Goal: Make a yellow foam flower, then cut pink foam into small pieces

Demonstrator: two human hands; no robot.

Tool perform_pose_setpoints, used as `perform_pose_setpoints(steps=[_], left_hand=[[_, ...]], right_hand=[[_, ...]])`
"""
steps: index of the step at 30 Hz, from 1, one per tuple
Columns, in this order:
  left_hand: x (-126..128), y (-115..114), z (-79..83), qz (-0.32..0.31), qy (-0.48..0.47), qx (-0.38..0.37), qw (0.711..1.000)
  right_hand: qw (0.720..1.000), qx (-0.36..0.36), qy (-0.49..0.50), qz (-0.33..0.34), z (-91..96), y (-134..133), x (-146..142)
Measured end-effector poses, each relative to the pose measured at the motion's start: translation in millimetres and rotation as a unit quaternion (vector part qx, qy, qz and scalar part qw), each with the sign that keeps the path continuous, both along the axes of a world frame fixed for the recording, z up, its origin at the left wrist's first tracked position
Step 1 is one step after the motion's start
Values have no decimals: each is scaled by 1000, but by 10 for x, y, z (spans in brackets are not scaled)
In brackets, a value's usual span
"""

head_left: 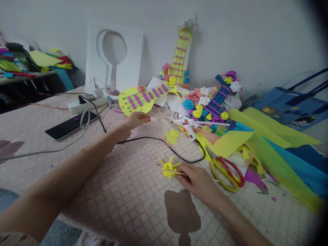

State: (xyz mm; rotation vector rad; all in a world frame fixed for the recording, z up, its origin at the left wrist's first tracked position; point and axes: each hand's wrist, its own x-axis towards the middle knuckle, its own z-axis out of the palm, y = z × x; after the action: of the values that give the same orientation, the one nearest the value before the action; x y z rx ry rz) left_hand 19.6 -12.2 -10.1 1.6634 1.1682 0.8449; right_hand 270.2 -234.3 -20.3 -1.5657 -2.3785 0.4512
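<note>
My right hand (198, 179) rests on the quilted cover and pinches a thin wooden stick that carries a small yellow foam flower (169, 167) at its left end. My left hand (137, 119) is stretched far forward with its fingers loosely curled and nothing visible in them, just short of a yellow foam guitar (143, 99) with purple frets. A white hot glue gun (188, 124) lies to the right of that hand, its black cord looping across the cover.
Yellow and red scissors (225, 169) lie right of my right hand. Sheets of yellow, green and blue foam (269, 147) pile at the right. Two more flowered guitars (215, 99) lean at the wall. A phone (70, 125) and power strip (84, 104) lie at the left.
</note>
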Motion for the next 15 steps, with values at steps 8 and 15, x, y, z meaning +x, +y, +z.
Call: perform_pose_setpoints(steps=[8,15], left_hand=[[49,-22,0,20,-1,8,1000],[5,16,-2,92,14,36,995]], right_hand=[[1000,-13,7,0,18,-10,-2],[1000,-4,10,2,15,-6,-4]])
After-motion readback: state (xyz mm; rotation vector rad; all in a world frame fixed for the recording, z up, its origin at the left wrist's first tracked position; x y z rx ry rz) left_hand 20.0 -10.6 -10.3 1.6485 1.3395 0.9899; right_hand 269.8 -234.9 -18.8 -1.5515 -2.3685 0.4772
